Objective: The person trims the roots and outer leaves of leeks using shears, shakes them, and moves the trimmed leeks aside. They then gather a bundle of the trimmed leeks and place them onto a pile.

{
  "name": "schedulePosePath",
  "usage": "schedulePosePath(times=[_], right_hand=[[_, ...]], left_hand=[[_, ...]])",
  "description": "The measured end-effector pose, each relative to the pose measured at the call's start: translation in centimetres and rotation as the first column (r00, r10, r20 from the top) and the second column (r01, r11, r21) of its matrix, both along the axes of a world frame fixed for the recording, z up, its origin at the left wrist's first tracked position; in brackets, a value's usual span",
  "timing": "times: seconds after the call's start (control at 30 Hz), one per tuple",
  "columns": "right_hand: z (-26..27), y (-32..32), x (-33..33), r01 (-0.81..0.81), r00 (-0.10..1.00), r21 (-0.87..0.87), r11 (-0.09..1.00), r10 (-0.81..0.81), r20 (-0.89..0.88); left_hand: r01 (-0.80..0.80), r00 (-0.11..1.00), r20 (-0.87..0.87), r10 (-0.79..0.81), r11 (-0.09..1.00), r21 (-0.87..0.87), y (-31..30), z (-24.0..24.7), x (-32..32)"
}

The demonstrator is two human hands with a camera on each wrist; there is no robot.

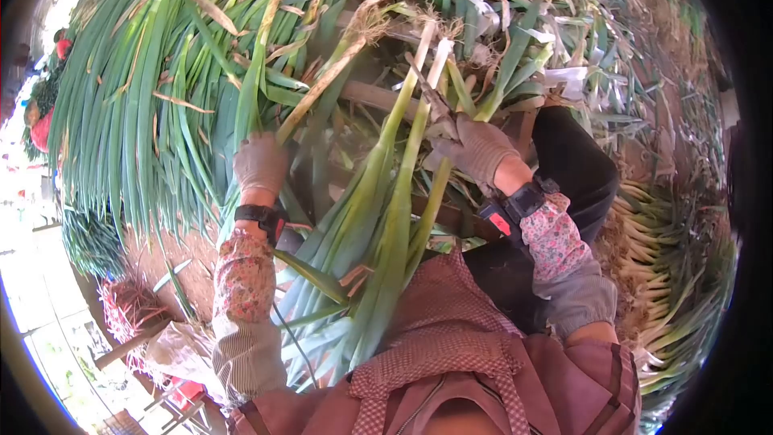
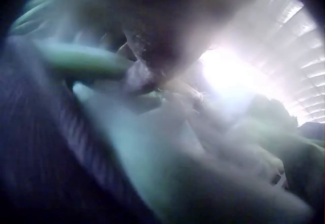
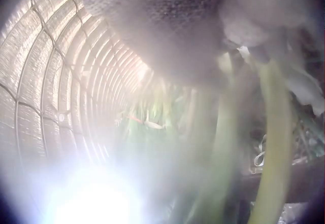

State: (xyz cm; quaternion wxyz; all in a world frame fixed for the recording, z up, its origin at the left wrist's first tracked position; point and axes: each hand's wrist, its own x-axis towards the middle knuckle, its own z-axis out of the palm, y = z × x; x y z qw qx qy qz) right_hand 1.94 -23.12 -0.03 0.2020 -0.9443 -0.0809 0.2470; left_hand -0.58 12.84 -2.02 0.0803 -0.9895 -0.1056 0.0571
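Note:
My left hand [image 1: 262, 163], in a thin pale glove, grips a leek [image 1: 322, 89] low on its stalk. That leek has a dry brown outer skin and slants up to a tuft of roots. On the other side my gloved right hand [image 1: 475, 149] pinches a yellow-green leek leaf [image 1: 432, 205], which hangs down toward the lap. A narrow brown pointed piece [image 1: 433, 97] sticks out at its fingers; its kind is unclear. Two leeks with pale stalks [image 1: 407, 133] lie across the lap between the hands, roots up. In the right wrist view, gloved fingers [image 3: 254, 26] hold a pale stalk [image 3: 277, 127].
A large heap of leeks [image 1: 137, 129] fills the left and far side. Wooden slats [image 1: 374, 97] run beneath the work. Peeled scraps [image 1: 564, 56] are piled at the far right. A row of pale-stalked leeks [image 1: 644, 250] lies on the soil by the right knee [image 1: 576, 161].

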Motion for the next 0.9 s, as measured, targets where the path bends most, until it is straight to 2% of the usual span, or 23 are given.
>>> schedulePosePath(times=[0.03, 0.1, 0.13, 0.23, 0.33, 0.43, 0.47, 0.57, 0.6, 0.67, 0.77, 0.87, 0.9], right_hand=[[0.1, -0.1, 0.0, -0.003, 1.000, -0.019, 1.000, 0.003, -0.010], [0.6, -0.4, -0.4, 0.003, 1.000, 0.048, 0.999, -0.002, -0.025], [0.7, -0.3, -0.8, -0.005, 0.999, 0.081, 0.997, 0.008, -0.039], [0.5, -0.2, -1.6, 0.009, 1.000, 0.096, 0.995, -0.009, -0.004], [1.5, -0.5, -2.4, 0.020, 0.999, 0.106, 0.994, -0.017, -0.027], [3.6, -1.0, -3.8, -0.046, 0.996, 0.072, 0.996, 0.052, -0.077], [3.6, -1.2, -4.3, -0.070, 0.996, 0.052, 0.996, 0.073, -0.055], [5.4, -0.9, -5.2, -0.181, 0.979, 0.135, 0.974, 0.192, -0.075], [6.0, -0.6, -5.4, -0.217, 0.967, 0.157, 0.964, 0.234, -0.097], [6.7, 0.0, -5.9, -0.281, 0.941, 0.199, 0.939, 0.311, -0.137], [6.0, 0.4, -6.1, -0.344, 0.924, 0.174, 0.923, 0.366, -0.114], [5.4, 1.1, -5.8, -0.405, 0.899, 0.279, 0.871, 0.435, -0.055], [5.4, 1.5, -5.8, -0.380, 0.913, 0.213, 0.900, 0.402, -0.069]], left_hand=[[0.029, 0.999, -0.014, -0.029, 0.999, -0.034, -0.4, 0.7, 0.5], [0.074, 0.995, -0.061, -0.081, 0.991, -0.110, -1.5, 3.2, 0.4], [0.116, 0.992, -0.020, -0.123, 0.974, -0.193, -2.4, 4.1, 0.8], [0.127, 0.986, -0.050, -0.159, 0.913, -0.388, -5.7, 6.1, 4.2], [0.121, 0.991, 0.001, -0.132, 0.906, -0.407, -9.3, 3.2, 5.7], [0.110, 0.990, 0.132, -0.048, 0.849, -0.517, -10.1, -0.4, 3.2], [0.056, 0.992, 0.122, 0.009, 0.853, -0.519, -10.0, -0.9, 2.9], [0.065, 0.974, 0.216, 0.061, 0.846, -0.530, -9.3, 0.6, 0.1], [-0.028, 0.987, 0.123, 0.107, 0.855, -0.519, -9.0, 0.5, -0.1], [-0.036, 0.986, 0.118, 0.115, 0.851, -0.524, -8.2, -0.4, -0.4], [0.005, 0.989, 0.133, 0.071, 0.869, -0.494, -8.0, -1.5, -0.2], [0.031, 0.986, 0.157, 0.053, 0.871, -0.490, -7.7, -1.6, -0.1], [0.032, 0.985, 0.162, 0.057, 0.866, -0.499, -7.7, -1.7, -0.2]])
